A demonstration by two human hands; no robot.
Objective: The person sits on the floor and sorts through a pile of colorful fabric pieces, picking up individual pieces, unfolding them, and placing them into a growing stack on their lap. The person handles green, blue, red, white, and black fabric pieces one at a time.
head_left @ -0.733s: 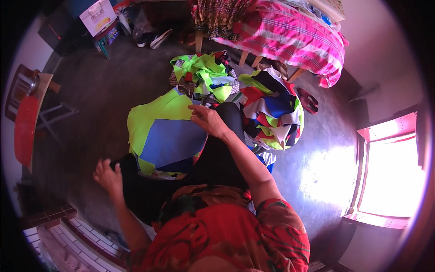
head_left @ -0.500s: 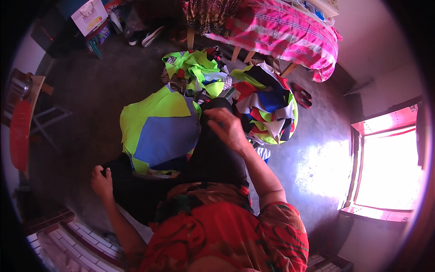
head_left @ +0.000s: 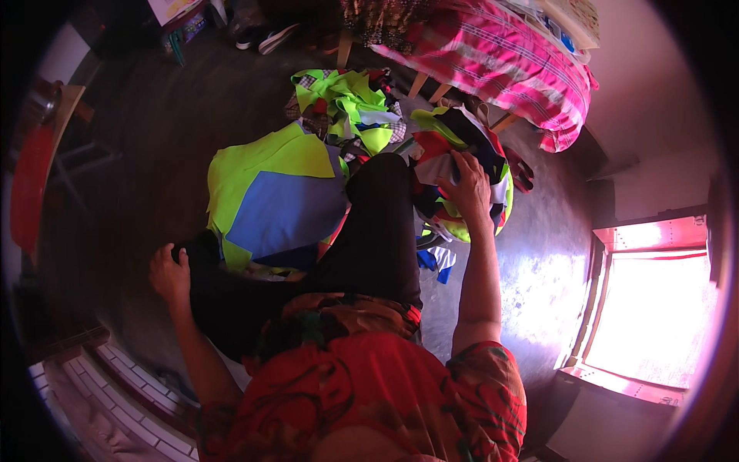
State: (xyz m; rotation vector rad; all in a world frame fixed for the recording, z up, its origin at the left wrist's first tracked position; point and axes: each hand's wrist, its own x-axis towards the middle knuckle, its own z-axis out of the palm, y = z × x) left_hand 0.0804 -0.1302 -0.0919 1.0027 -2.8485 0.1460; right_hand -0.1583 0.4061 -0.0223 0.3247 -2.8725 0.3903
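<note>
My right hand (head_left: pixel 468 189) is over the near side of a mixed heap of cloth scraps (head_left: pixel 443 145), in red, white, blue, black and lime. Its thumb and fingers are apart, fingertips at a grey-white piece; whether they touch it I cannot tell. My left hand (head_left: pixel 171 273) rests by my bent left knee, holding nothing, thumb and fingers apart. Between my legs sits a stack of flat cloth pieces, a lime piece (head_left: pixel 231 177) and a blue-grey piece (head_left: pixel 289 212) on top. Just beyond it is another heap of lime and checked scraps (head_left: pixel 354 104).
A few blue and white scraps (head_left: pixel 440 260) lie on the floor by my right leg. A bed with a pink checked cover (head_left: pixel 500 69) stands at the far right. Shoes (head_left: pixel 277 38) are at the back, a red chair (head_left: pixel 32 185) at the left, a bright window (head_left: pixel 650 316) at the right.
My right hand has moved right, from above my right leg to the mixed scrap heap. My left hand stays by the knee. The whole view has shifted slightly.
</note>
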